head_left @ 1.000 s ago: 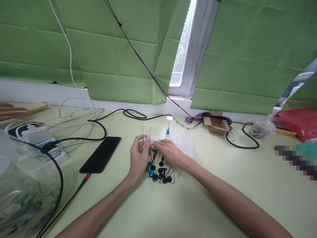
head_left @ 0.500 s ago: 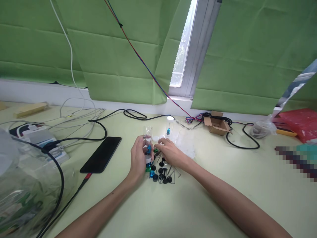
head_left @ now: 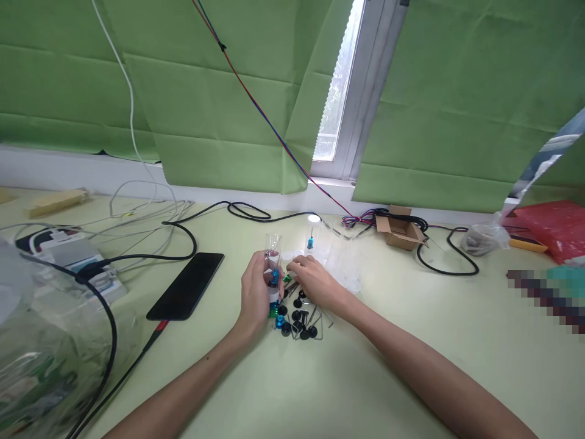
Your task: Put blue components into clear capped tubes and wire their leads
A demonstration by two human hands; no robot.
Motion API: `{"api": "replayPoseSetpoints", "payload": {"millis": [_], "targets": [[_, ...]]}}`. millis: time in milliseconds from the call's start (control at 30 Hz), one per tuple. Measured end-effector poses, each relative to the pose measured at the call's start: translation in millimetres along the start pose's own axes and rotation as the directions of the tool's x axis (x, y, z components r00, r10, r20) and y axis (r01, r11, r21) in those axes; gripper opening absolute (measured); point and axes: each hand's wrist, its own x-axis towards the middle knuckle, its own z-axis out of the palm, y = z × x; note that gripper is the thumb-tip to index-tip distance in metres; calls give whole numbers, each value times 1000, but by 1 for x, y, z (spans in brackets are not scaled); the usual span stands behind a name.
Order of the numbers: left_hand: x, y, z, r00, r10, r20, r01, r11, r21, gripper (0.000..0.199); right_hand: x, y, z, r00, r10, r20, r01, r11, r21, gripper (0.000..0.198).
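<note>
My left hand (head_left: 256,286) is wrapped round a clear plastic tube (head_left: 273,244), which stands with its mouth up. Inside it shows a blue-hubbed part (head_left: 274,278) that looks like a dispensing needle. My right hand (head_left: 313,277) is just to the right, fingers curled together over the far side of a pile of small parts; what its fingertips hold, if anything, is hidden. A green piece (head_left: 287,278) lies by those fingertips. Nearer me are black round-headed knobs (head_left: 312,331), a blue knob (head_left: 280,321) and bent hex keys (head_left: 320,329).
Behind my hands stands a clear tube with a white cap (head_left: 314,219) and a blue-hubbed needle (head_left: 310,242) inside. Clear plastic bags (head_left: 342,268) lie to the right. A phone (head_left: 187,286) is at left, an open cardboard box (head_left: 400,231) at back right, with black cables (head_left: 247,211) along the back.
My right hand has shifted very slightly over the parts, its fingers curled a little differently. My left hand and the tube stay in place.
</note>
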Motion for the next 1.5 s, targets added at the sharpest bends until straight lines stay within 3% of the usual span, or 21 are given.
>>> {"api": "replayPoseSetpoints", "payload": {"millis": [233, 333, 533, 800, 1000, 1500], "targets": [[0, -4, -3, 999, 30, 12, -30, 1000, 7, 26, -1, -7, -13, 998, 34, -48, -29, 993, 112, 23], [-1, -5, -4, 999, 41, 29, -42, 999, 20, 28, -1, -11, -28, 988, 98, -118, -68, 969, 237, 22], [-4, -3, -3, 998, 53, 46, -55, 997, 60, 32, -1, -12, -67, 942, 172, -287, -32, 900, 434, 20], [-8, -2, -2, 983, 124, 136, -150, 968, 201, 34, -5, -13, -92, 933, 214, -290, 1, 804, 595, 20], [-9, -7, -7, 968, 163, 191, -218, 922, 321, 37, -6, -16, -96, 948, 165, -274, 21, 823, 568, 19], [-9, -9, -7, 961, 182, 211, -247, 905, 347, 40, -9, -16, -88, 955, 44, -293, 83, 909, 408, 24]]}}
